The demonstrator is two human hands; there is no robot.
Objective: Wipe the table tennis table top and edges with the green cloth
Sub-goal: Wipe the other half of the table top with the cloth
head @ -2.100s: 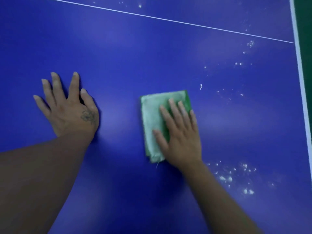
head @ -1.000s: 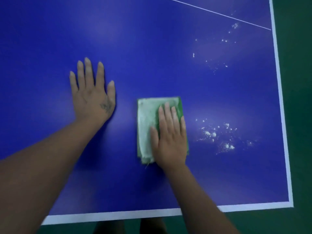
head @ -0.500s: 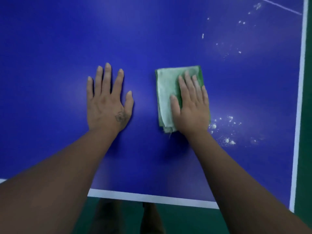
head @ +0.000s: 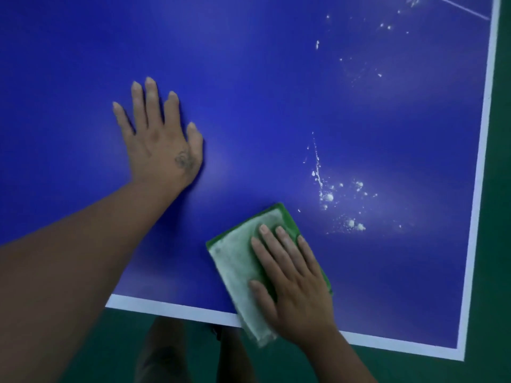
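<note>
while the left hand (head: 161,146) lies splayed, right hand (head: 297,288) fingers (head: 272,244), seemingly straight, press the green cloth (head: 235,261).

Nothing here offers you text, brand or number to read; the small dark mark (head: 184,161) on your left hand (head: 159,139) is too blurred to make out.

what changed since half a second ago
The right hand, flat on the green cloth, has dragged it back toward the person; its near end now overhangs the table's near white edge. The left hand stayed flat on the blue top, and the white specks to the cloth's right remain unwiped.
</note>
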